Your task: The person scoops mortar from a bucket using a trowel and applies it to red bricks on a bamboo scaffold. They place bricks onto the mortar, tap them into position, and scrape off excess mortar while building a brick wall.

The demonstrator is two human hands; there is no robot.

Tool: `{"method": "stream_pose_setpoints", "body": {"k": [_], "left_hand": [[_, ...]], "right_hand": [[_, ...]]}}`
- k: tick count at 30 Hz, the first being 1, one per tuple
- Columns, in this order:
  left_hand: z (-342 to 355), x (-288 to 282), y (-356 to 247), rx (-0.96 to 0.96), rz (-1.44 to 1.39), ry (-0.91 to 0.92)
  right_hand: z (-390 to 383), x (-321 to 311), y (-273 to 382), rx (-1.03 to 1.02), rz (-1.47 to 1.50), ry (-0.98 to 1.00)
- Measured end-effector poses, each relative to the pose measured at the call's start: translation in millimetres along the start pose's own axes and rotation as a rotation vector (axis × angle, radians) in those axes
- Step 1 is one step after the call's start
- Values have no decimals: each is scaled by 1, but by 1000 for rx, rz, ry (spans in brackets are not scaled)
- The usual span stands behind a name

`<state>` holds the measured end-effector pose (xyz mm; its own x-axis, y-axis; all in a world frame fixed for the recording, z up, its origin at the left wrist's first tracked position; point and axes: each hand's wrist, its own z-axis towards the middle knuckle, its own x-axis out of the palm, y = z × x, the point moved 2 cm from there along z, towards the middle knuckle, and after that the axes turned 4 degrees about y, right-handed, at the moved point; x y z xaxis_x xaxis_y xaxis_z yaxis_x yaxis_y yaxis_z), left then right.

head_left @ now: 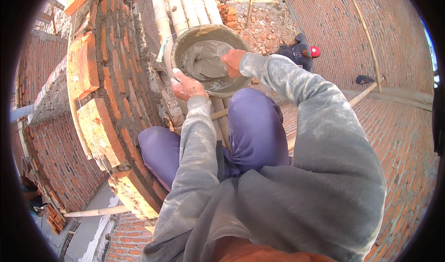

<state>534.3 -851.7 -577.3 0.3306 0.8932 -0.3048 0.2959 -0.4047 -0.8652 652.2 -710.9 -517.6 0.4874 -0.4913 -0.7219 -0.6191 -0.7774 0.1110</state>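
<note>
A round grey bucket (177, 53) of wet mortar (214, 48) sits in front of my knees on bamboo poles. My left hand (187, 86) grips its near left rim, thumb uppermost. Inside the bucket's right side, my right hand (233, 62) is closed around the handle of a trowel; the handle is hidden in the fist. Mortar coats the trowel blade (209, 63), which lies flat in the mix. To my left runs the top of a brick wall (118, 72), with several orange bricks (98, 127) set along its outer edge and mortar between the courses.
Bamboo poles (187, 5) form the platform under the bucket. A string (79, 16) runs along the wall's outer edge. Far below on the right, a person in a red cap (314, 52) bends near broken bricks (269, 25). Another person (34, 197) shows at lower left.
</note>
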Motion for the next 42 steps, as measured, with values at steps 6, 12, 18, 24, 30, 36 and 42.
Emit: {"method": "stream_pose_setpoints", "body": {"k": [6,12,18,24,30,36,42], "left_hand": [[22,6,-77,260,569,-199],[97,77,-150,807,1166,916],[150,66,-83,1129,1147,719],[186,12,-74,774,880,932],[176,-3,-71,750,882,782],[192,-12,-75,712,854,901],[208,-10,-80,410,836,833]], "right_hand": [[-11,1,-13,-67,-147,-143],[5,23,-26,-164,-23,-83],[-3,49,-58,-243,121,-341],[-58,133,-163,-32,1042,-835],[-20,400,-194,895,1480,-204],[42,498,-160,724,1173,-116],[88,457,-156,614,1065,-241]]}}
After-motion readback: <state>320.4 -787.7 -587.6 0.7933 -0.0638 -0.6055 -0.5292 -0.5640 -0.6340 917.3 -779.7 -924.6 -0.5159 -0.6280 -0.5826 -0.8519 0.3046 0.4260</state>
